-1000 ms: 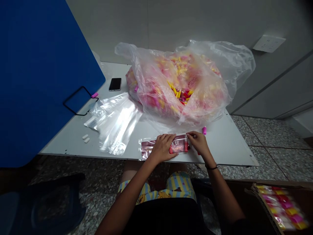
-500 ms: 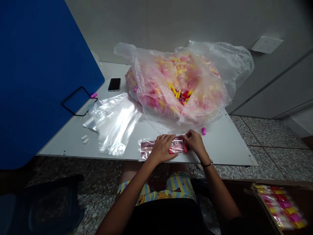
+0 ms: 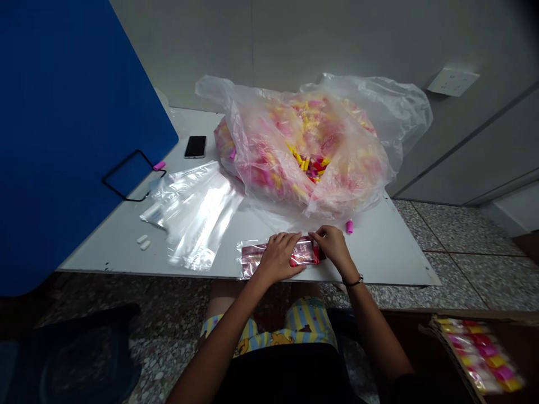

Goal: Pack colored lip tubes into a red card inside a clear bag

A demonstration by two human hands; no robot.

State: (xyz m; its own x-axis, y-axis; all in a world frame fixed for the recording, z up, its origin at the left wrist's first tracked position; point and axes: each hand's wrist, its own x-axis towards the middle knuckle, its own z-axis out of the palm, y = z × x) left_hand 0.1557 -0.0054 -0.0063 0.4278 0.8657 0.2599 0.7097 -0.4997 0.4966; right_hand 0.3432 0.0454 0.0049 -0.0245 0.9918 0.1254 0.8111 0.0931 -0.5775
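Observation:
A clear plastic packet with a dark red printed card and a bright red piece inside (image 3: pixel 251 258) lies at the table's front edge. My left hand (image 3: pixel 281 257) rests across its middle, fingers together, pressing it down. The fingertips of my right hand (image 3: pixel 330 244) pinch the packet's right end near the top corner. Beyond the hands sits a large translucent bag (image 3: pixel 269 163) full of pink, yellow and red pieces, its mouth partly open. To the left, clear plastic sleeves (image 3: pixel 202 219) lie fanned out. A pink piece (image 3: pixel 349 226) stands right of my right hand.
On the white table (image 3: pixel 105 247) are a black phone (image 3: pixel 196 147), two small white pieces (image 3: pixel 144 242) and another pink piece (image 3: pixel 159 166). A blue panel (image 3: pixel 84 112) with a black wire loop is at the left. Coloured packets (image 3: pixel 484 353) fill a box at the lower right.
My right hand has shifted slightly left along the packet's right end. My left hand stays on the packet. The view has moved a little.

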